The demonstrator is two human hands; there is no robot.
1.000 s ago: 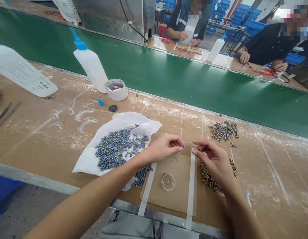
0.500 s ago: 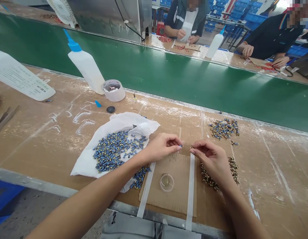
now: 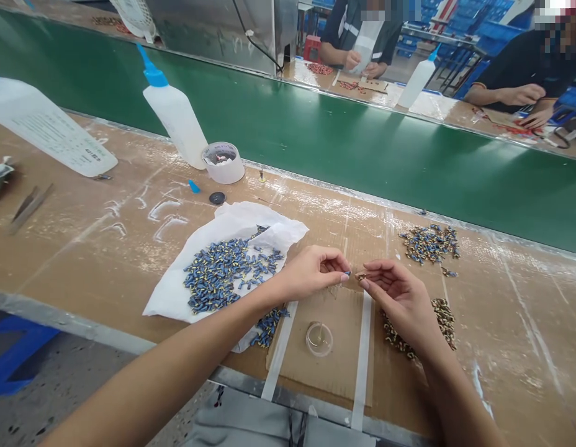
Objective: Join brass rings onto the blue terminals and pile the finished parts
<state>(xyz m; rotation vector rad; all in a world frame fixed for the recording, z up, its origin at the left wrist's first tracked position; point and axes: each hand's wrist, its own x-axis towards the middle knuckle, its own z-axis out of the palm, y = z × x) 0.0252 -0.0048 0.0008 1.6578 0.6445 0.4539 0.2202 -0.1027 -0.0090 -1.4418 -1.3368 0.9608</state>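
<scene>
My left hand (image 3: pixel 323 270) pinches a small blue piece (image 3: pixel 347 273) between thumb and forefinger. Facing it across a narrow gap, my right hand (image 3: pixel 394 287) holds a tiny brownish-gold piece (image 3: pixel 361 277) at its fingertips. Below both hands, a small clear cup (image 3: pixel 319 339) with some liquid sits on a cardboard pad (image 3: pixel 334 379) taped down by two white strips. Many blue-and-yellow pieces (image 3: pixel 213 273) lie on white paper (image 3: pixel 169 292) at the left. Partly behind my right wrist is a heap of brown-gold pieces (image 3: pixel 445 323). Mixed blue-and-gold pieces (image 3: pixel 430 243) lie farther back.
White bottles (image 3: pixel 174 118) (image 3: pixel 50 130) lean at the back left, near a tape roll (image 3: pixel 223 164), a black cap (image 3: pixel 217 198) and tweezers (image 3: pixel 31 208). A green belt (image 3: pixel 316 136) runs behind the table. Two co-workers (image 3: pixel 362 43) (image 3: pixel 525 81) sit across it.
The view has shifted, so the table things appear a little farther right. Both hands keep their pinches close together. One co-worker's hand across the belt has lifted.
</scene>
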